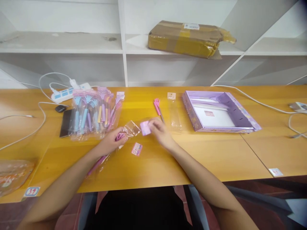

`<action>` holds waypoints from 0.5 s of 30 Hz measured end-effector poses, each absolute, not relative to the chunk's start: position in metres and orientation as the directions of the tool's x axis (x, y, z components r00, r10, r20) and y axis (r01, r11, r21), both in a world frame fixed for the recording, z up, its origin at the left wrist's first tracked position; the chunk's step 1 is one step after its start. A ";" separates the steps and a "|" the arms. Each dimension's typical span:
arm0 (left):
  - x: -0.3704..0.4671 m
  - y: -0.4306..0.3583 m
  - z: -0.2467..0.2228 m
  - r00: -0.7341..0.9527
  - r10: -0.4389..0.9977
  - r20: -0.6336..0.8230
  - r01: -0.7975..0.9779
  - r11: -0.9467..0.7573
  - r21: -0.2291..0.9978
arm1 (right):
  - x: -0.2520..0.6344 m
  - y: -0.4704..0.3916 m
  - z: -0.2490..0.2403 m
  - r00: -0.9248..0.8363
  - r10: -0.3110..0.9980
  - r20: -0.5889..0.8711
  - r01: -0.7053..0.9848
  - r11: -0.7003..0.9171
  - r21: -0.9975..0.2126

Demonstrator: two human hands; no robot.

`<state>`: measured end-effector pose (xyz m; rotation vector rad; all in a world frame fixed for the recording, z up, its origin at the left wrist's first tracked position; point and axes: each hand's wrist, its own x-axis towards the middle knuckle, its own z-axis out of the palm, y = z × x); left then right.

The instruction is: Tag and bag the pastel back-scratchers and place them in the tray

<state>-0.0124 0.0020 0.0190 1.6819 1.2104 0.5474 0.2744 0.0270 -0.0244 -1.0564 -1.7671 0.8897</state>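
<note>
My left hand (pixel 111 140) is closed round a purple-pink back scratcher (pixel 98 165) in a clear plastic bag (pixel 131 128), its open end toward the right. Between the fingertips of my right hand (pixel 161 131) is a small pink and purple card (pixel 145 128), a little blurred, beside the bag's end. Another printed card (pixel 137 149) lies on the table below the hands. Just behind my right hand rests a pink hand-shaped back scratcher (pixel 157 107). To its right lies a flat clear bag (pixel 174 111) with a pink header.
Several bagged back scratchers (pixel 87 116) are heaped at the left on a dark flat object (pixel 65 123). Behind them sits a white power strip (pixel 69 92) with cables. A purple open box (pixel 189 111) stands at the right. A taped carton (pixel 182 38) lies on the shelf.
</note>
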 end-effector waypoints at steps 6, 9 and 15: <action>-0.005 0.002 0.015 0.397 0.904 -0.159 0.387 -0.008 0.922 | 0.244 0.002 -0.025 -0.470 0.843 0.261 0.315 0.436 -0.843; 0.002 -0.006 0.010 0.527 0.823 -0.211 0.318 0.039 0.947 | 0.237 0.009 -0.017 -0.489 0.827 0.278 0.219 0.425 -0.878; -0.004 -0.005 0.001 0.794 0.551 -0.256 0.190 0.174 0.966 | 0.263 0.037 0.047 0.031 0.921 0.388 0.190 0.376 -0.907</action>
